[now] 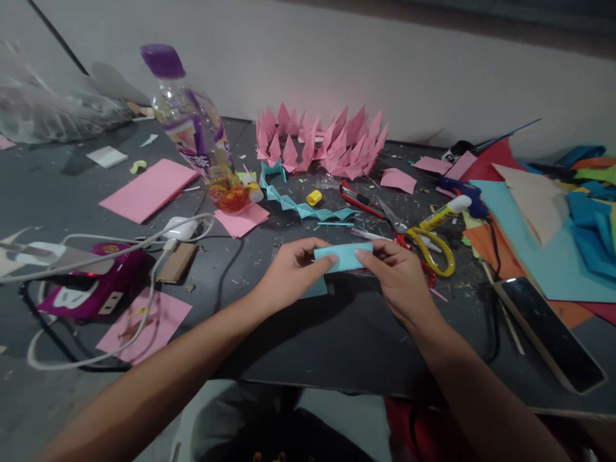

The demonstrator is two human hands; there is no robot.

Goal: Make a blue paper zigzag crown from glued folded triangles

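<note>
A folded strip of light blue paper (344, 256) is held level above the table between both hands. My left hand (293, 269) pinches its left end, thumb on the front face. At the other end my right hand (397, 273) grips it the same way. Below my left hand lies another piece of blue paper (314, 287), partly hidden. Just beyond the hands runs a zigzag chain of folded blue paper (305, 208). Scissors with yellow and red handles (436, 253) rest close to my right hand, by a red cutter knife (360, 200).
A drink bottle (202, 141) with a purple cap stands behind, left of a pink folded-paper ring (322, 144). White cables (149, 240) and a magenta power strip (96, 282) occupy the left. At right are a phone (551, 333), glue stick (445, 212) and coloured sheets (520, 244).
</note>
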